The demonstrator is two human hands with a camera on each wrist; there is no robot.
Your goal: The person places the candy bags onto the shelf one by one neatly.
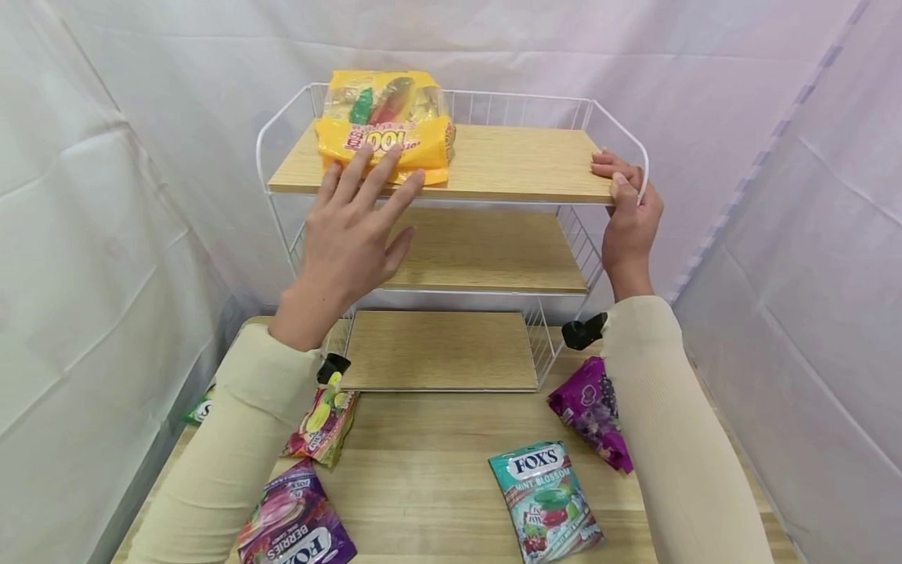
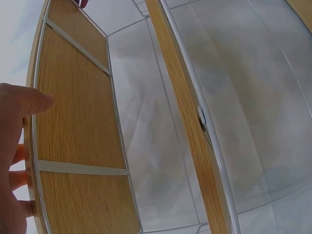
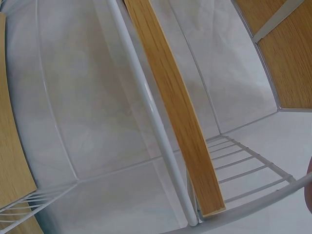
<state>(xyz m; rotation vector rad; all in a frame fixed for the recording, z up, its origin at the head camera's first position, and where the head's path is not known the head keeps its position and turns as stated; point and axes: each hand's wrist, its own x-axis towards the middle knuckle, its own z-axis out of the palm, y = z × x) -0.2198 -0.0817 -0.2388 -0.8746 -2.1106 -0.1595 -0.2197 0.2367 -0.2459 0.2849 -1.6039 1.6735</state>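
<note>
Against white drapery (image 1: 521, 31), the yellow candy bag (image 1: 386, 113) is apparently being settled by the spread left hand (image 1: 348, 235), the top shelf (image 1: 521, 160) gripped by the right hand (image 1: 630, 223); withdrawal seems needed.

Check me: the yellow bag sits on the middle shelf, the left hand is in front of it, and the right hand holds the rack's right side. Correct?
Not quite: the yellow bag sits on the top shelf, not the middle shelf, as the head view shows. The left hand is in front of it, and the right hand holds the rack's right side.
</note>
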